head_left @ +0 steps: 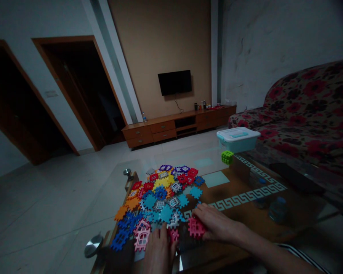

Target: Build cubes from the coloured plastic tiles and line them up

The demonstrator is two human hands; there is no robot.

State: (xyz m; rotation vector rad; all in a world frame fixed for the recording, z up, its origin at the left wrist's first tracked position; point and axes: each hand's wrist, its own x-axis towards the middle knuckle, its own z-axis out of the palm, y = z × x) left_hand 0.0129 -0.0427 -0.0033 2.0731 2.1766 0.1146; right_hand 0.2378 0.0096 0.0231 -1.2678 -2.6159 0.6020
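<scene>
Reaching in from the lower right: right forearm, slanted, palm down; right hand [213,222] clamped, fingers over the far edge and thumb at the near side, on one dark pink waffle block [196,227], just above the glass table [240,217]. Left hand [158,249]: pointing forward from the near edge, thumb apart, beside a second pink block [174,234]; whether pinched, cannot tell. Adjacent, beyond the left hand: assorted interlocking pieces [161,193], heaped, multicoloured.
</scene>
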